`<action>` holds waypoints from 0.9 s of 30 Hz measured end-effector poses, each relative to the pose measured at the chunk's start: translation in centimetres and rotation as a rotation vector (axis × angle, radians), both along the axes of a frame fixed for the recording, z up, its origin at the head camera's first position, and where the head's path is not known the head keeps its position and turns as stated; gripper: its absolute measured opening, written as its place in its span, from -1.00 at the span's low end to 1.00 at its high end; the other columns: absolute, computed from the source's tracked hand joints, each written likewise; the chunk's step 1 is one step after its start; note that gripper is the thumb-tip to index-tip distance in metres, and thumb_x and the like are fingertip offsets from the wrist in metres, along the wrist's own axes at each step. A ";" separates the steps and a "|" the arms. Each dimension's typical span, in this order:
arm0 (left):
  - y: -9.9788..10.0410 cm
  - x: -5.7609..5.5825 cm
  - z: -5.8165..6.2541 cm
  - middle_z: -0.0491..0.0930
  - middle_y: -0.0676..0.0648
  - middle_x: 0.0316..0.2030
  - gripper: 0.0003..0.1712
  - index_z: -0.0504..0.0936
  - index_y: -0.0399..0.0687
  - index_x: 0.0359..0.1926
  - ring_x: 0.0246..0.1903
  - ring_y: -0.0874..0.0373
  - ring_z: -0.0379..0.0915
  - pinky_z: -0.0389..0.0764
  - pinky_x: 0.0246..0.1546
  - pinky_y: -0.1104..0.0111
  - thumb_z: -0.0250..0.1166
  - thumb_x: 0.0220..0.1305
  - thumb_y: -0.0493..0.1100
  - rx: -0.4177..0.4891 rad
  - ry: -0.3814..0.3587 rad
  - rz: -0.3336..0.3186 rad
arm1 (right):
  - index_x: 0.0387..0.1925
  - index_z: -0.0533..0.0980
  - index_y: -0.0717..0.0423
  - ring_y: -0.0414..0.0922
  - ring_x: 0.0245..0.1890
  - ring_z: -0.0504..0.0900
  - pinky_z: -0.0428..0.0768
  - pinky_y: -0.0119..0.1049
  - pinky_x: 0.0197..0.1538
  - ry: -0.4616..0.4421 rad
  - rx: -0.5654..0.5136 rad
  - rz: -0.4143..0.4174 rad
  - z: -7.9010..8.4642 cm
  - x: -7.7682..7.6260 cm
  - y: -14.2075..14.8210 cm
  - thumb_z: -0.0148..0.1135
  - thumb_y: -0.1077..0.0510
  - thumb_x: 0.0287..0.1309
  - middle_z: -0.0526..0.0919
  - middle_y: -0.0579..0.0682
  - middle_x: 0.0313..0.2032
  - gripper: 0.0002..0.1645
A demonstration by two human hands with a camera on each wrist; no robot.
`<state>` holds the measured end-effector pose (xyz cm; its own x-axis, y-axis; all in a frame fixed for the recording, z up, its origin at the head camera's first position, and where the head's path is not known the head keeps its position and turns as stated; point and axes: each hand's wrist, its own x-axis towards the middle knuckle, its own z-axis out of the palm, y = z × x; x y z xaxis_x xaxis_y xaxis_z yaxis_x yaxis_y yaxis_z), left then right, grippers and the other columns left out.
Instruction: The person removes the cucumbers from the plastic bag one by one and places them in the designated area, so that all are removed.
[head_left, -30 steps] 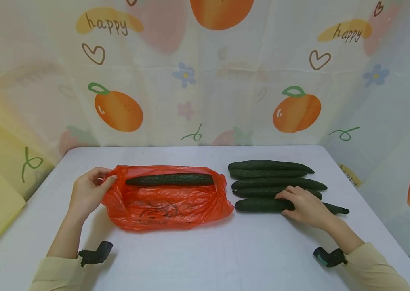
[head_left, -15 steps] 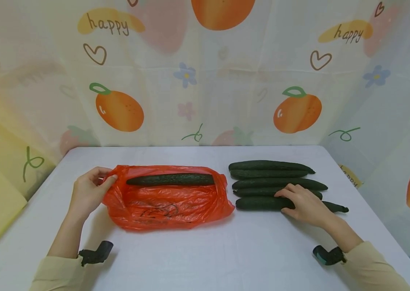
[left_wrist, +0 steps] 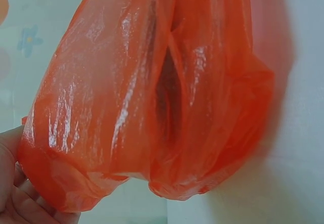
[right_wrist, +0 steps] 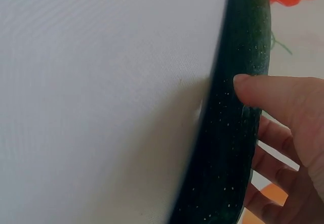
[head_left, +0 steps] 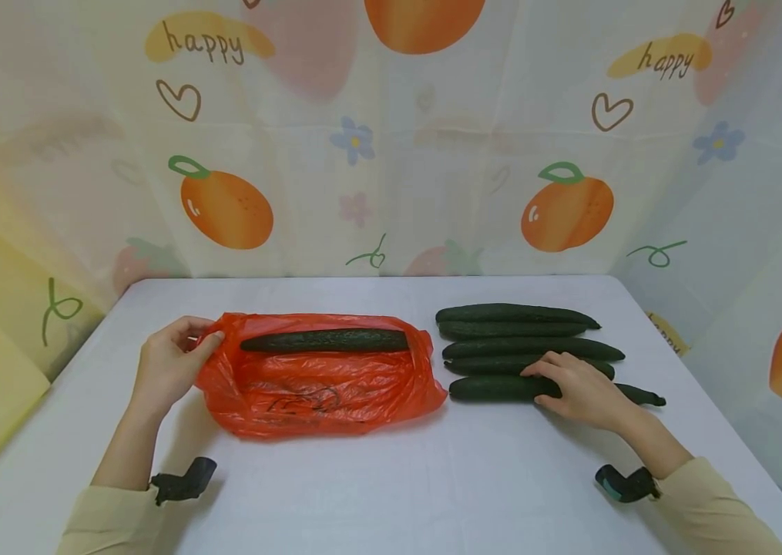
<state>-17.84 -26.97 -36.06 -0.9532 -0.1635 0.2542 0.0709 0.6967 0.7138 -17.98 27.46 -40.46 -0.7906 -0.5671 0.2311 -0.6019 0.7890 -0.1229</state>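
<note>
A red plastic bag (head_left: 363,393) lies on the table with one dark green cucumber (head_left: 324,340) on it, seen in the head view. My left hand (head_left: 169,362) pinches the bag's left edge between thumb and fingers. In the left wrist view the bag (left_wrist: 121,92) fills most of the picture, and part of my left hand (left_wrist: 20,183) shows at lower left. My right hand (head_left: 581,389) grips the nearest cucumber (head_left: 491,388) of the group on the right, covering its middle. In the right wrist view the thumb lies on one side of this cucumber (right_wrist: 233,107), the fingers on the other.
Several more cucumbers (head_left: 511,314) lie side by side behind the gripped one, right of the bag. The white table (head_left: 391,493) ends at a printed cloth backdrop (head_left: 432,177). A small black camera (head_left: 186,479) is strapped on each wrist.
</note>
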 end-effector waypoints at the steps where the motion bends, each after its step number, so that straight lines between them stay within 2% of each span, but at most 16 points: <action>1: 0.0 0.0 0.0 0.57 -0.21 -0.23 -0.65 0.54 -0.16 -0.07 -0.46 0.16 0.41 0.55 -0.57 0.49 0.13 0.28 0.00 0.002 -0.002 -0.001 | -0.14 0.56 0.02 -0.11 -0.27 0.53 0.52 -0.23 -0.28 0.001 0.001 0.001 0.0 0.0 0.0 0.44 0.19 -0.17 0.55 -0.10 -0.28 -0.57; 10: -0.1 0.0 -0.1 0.57 -0.22 -0.23 -0.64 0.53 -0.15 -0.06 -0.46 0.15 0.41 0.55 -0.57 0.47 0.13 0.28 0.01 0.010 -0.009 -0.002 | -0.17 0.57 0.01 -0.14 -0.32 0.50 0.49 -0.27 -0.33 0.072 -0.008 0.023 -0.3 -0.2 0.0 0.45 0.24 -0.21 0.53 -0.11 -0.32 -0.56; 15: 0.1 0.1 0.0 0.57 -0.22 -0.22 -0.64 0.53 -0.15 -0.06 -0.45 0.13 0.41 0.55 -0.56 0.47 0.13 0.28 0.00 0.013 -0.018 0.003 | -0.16 0.57 0.01 -0.13 -0.32 0.50 0.49 -0.27 -0.33 0.067 -0.013 0.016 -0.2 -0.1 -0.1 0.46 0.24 -0.22 0.53 -0.11 -0.31 -0.55; 23: 0.0 0.1 0.0 0.57 -0.23 -0.21 -0.64 0.53 -0.15 -0.06 -0.45 0.12 0.42 0.55 -0.56 0.48 0.12 0.29 0.00 0.009 -0.025 0.005 | -0.15 0.57 0.05 -0.14 -0.29 0.52 0.52 -0.24 -0.28 0.109 -0.102 0.040 0.4 -0.5 -0.8 0.43 0.23 -0.17 0.56 -0.08 -0.27 -0.58; 27: 0.1 0.2 0.0 0.57 -0.22 -0.23 -0.66 0.53 -0.15 -0.07 -0.46 0.13 0.41 0.55 -0.56 0.48 0.13 0.29 -0.01 0.015 -0.018 0.002 | -0.15 0.57 0.06 -0.16 -0.26 0.53 0.53 -0.25 -0.27 0.094 -0.125 0.059 1.0 -0.8 -1.7 0.41 0.23 -0.13 0.57 -0.08 -0.25 -0.60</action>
<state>-17.65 -26.85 -36.02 -0.9574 -0.1691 0.2341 0.0562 0.6861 0.7253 -18.74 25.79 -39.47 -0.7283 -0.5737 0.3746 -0.6601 0.7342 -0.1588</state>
